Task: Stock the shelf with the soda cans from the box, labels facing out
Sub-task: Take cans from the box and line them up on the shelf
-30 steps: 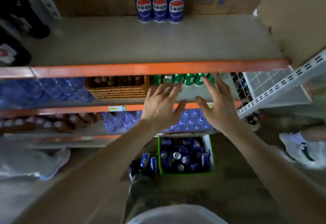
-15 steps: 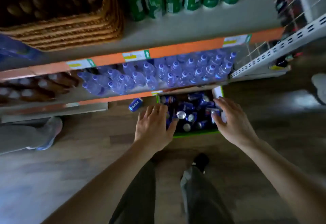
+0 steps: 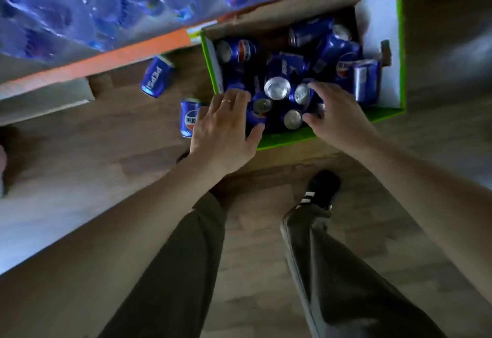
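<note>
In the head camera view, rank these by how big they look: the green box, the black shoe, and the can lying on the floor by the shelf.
Largest to smallest as they appear:
1. green box
2. black shoe
3. can lying on the floor

Shoe and can look close in size, so their order is unsure.
</note>
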